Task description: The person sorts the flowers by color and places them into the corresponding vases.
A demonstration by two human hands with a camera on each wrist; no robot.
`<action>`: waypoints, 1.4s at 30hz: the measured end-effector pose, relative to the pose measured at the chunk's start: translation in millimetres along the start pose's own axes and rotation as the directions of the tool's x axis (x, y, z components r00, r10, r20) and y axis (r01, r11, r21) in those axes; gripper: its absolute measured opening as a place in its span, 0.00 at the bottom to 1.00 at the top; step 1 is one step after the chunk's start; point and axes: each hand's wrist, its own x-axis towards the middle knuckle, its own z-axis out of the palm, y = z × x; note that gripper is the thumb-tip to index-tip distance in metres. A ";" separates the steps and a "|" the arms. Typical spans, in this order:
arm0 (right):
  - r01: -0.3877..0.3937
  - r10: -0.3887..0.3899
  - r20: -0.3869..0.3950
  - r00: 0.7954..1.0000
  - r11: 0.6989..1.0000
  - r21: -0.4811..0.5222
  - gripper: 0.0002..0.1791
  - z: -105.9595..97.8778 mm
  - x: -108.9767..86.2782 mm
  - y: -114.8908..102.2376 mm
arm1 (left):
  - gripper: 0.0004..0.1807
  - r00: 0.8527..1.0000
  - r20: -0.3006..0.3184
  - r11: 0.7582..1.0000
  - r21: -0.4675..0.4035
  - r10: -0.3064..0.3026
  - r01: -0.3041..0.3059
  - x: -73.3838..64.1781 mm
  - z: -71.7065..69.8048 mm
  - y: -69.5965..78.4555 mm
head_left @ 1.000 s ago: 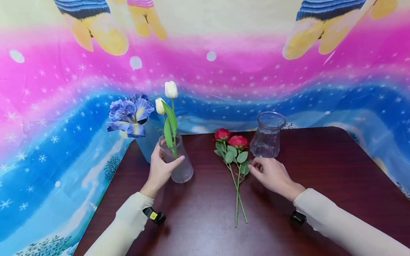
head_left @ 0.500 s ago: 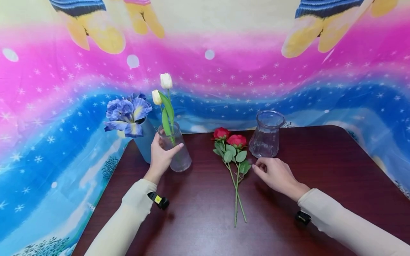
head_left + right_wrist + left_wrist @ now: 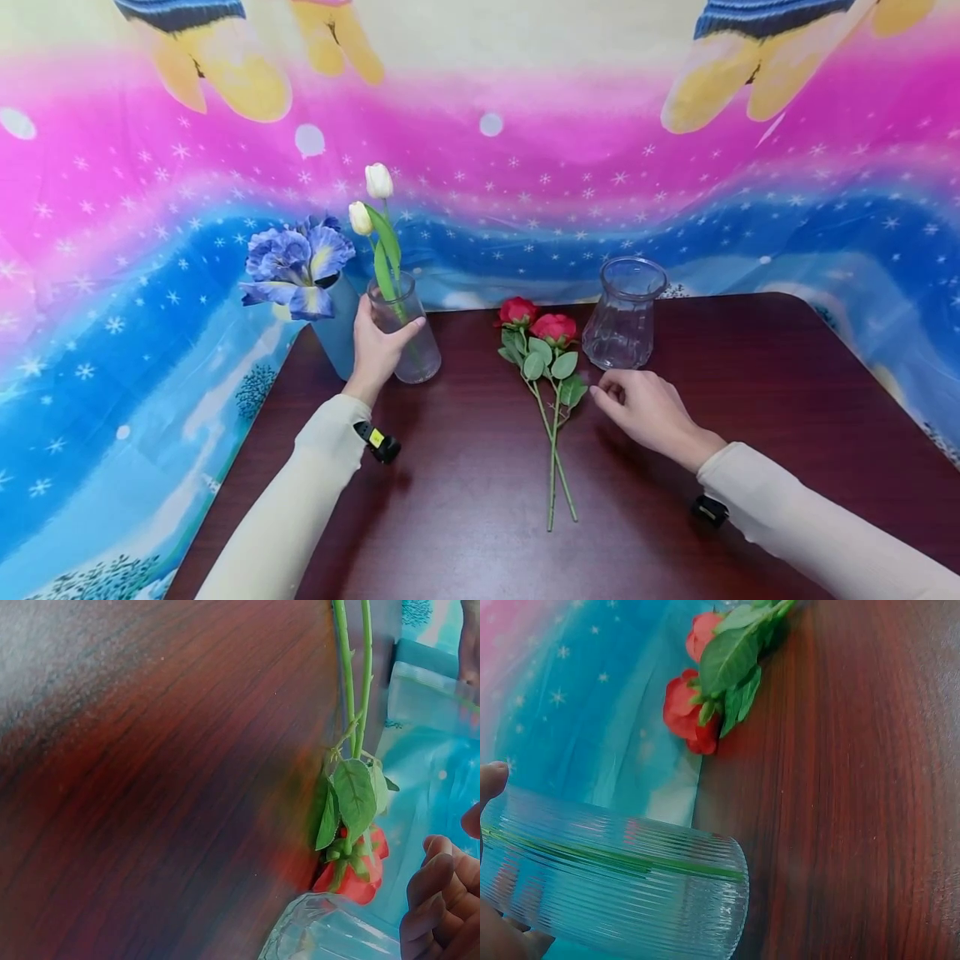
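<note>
My left hand (image 3: 380,346) grips a clear ribbed glass vase (image 3: 422,357) near its rim, thumb across the front. Two white tulips (image 3: 378,180) with green leaves stand in that vase, and their stems show through the ribbed glass (image 3: 630,877) in the left wrist view. My right hand (image 3: 651,408) hovers with loosely curled fingers and nothing in them, just right of the leaves of two red roses (image 3: 555,328). The roses lie with crossed stems on the table. Behind the right hand stands a second glass vase (image 3: 621,329), flared at the rim, with no flowers in it.
A blue-grey vase (image 3: 335,333) with a purple-blue iris-like flower (image 3: 300,262) stands at the table's back left, close beside the left hand. A printed cloth backdrop (image 3: 480,183) hangs behind the dark wooden table (image 3: 480,467).
The left hand has moved the ribbed vase with the tulips toward the back and slightly left, nearer the blue-grey vase. The right hand shifted slightly to the right, then stayed put.
</note>
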 end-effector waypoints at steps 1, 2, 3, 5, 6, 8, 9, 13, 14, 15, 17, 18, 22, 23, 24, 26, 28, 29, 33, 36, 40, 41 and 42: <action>0.001 -0.001 0.000 1.000 1.000 0.000 0.09 0.0 0.2 -0.1 | 0.42 1.000 -0.005 1.000 -0.003 -0.002 0.002 1.2 -0.2 -0.3; 0.002 -0.002 0.000 1.000 1.000 -0.001 0.09 0.1 0.3 -0.1 | 0.43 1.000 -0.009 1.000 -0.002 -0.004 0.004 2.1 -0.2 -0.6; 0.002 -0.002 -0.001 1.000 1.000 -0.002 0.10 0.1 0.5 -0.2 | 0.43 1.000 -0.012 1.000 -0.003 -0.005 0.005 3.3 0.0 -1.4; 0.002 -0.002 -0.003 1.000 1.000 -0.001 0.10 0.3 0.5 -0.2 | 0.44 1.000 -0.017 1.000 -0.008 -0.004 0.004 5.4 0.6 -2.5; 0.002 -0.002 -0.004 1.000 1.000 -0.001 0.10 0.4 0.4 -0.1 | 0.44 1.000 -0.018 1.000 -0.007 -0.005 0.005 6.3 0.9 -2.6; 0.001 -0.001 -0.007 1.000 1.000 -0.001 0.09 1.0 0.4 0.0 | 0.45 1.000 -0.018 1.000 0.001 -0.004 0.004 8.2 1.9 -3.7; 0.000 0.000 -0.009 1.000 1.000 -0.001 0.09 1.5 0.6 -0.2 | 0.46 1.000 -0.017 1.000 0.003 -0.005 0.005 9.1 2.3 -4.1; 0.003 -0.003 -0.013 1.000 1.000 0.002 0.09 3.0 1.3 -0.8 | 0.47 1.000 -0.009 1.000 0.015 -0.010 0.010 12.1 3.6 -5.8; 0.005 -0.005 -0.014 1.000 1.000 0.003 0.09 3.4 1.7 -1.0 | 0.47 1.000 -0.010 1.000 0.019 -0.013 0.013 12.5 3.7 -6.0; 0.006 -0.005 -0.015 1.000 1.000 0.005 0.09 3.4 2.0 -1.2 | 0.46 1.000 -0.011 1.000 0.018 -0.016 0.017 13.1 3.8 -6.4; 0.007 -0.007 -0.015 1.000 1.000 0.006 0.09 3.5 2.1 -1.2 | 0.46 1.000 -0.017 0.999 0.022 -0.023 0.024 14.4 3.8 -7.7; 0.007 -0.007 -0.015 1.000 1.000 0.006 0.09 3.4 2.0 -1.2 | 0.45 0.999 -0.019 0.999 0.024 -0.026 0.026 14.8 3.5 -7.9; 0.002 -0.002 -0.011 1.000 1.000 0.003 0.09 3.2 1.4 -0.5 | 0.45 0.999 -0.018 0.999 0.032 -0.042 0.043 16.9 2.4 -10.8; 0.001 -0.001 -0.012 1.000 1.000 0.003 0.09 3.3 1.4 -0.4 | 0.45 0.999 -0.015 0.998 0.035 -0.045 0.046 17.5 2.0 -11.7; -0.001 0.001 -0.011 1.000 1.000 0.004 0.09 3.1 1.4 -0.3 | 0.45 0.999 -0.010 0.998 0.038 -0.045 0.046 18.2 1.7 -12.7; -0.002 0.002 -0.013 1.000 1.000 0.006 0.09 3.0 1.4 -0.2 | 0.44 0.999 0.004 0.998 0.052 -0.045 0.044 19.6 1.0 -14.8; -0.005 0.005 -0.016 1.000 1.000 0.008 0.09 2.9 1.2 -0.1 | 0.43 0.999 0.026 0.997 0.066 -0.043 0.041 20.0 -0.1 -15.5; -0.007 0.007 -0.016 1.000 1.000 0.009 0.09 2.9 1.0 0.0 | 0.44 0.998 0.038 0.996 0.075 -0.043 0.040 20.2 -0.6 -15.9; -0.015 0.015 -0.014 1.000 1.000 0.006 0.09 3.6 -0.3 1.4 | 0.45 0.996 0.065 0.994 0.095 -0.053 0.047 18.4 -1.4 -14.9; -0.014 0.014 -0.017 1.000 1.000 0.004 0.09 4.4 -0.8 2.2 | 0.48 0.995 0.068 0.992 0.112 -0.069 0.061 17.0 0.2 -14.2; -0.012 0.012 -0.030 0.999 1.000 0.003 0.09 4.7 -0.9 2.8 | 0.53 0.995 0.065 0.990 0.128 -0.075 0.067 15.3 3.0 -14.2; -0.012 0.012 -0.031 0.999 1.000 0.004 0.09 4.6 -0.8 2.8 | 0.54 0.995 0.065 0.989 0.131 -0.075 0.066 14.7 3.4 -14.2; -0.013 0.013 -0.031 0.999 1.000 0.006 0.09 4.4 -0.7 2.9 | 0.55 0.995 0.063 0.989 0.131 -0.073 0.064 13.9 3.8 -14.1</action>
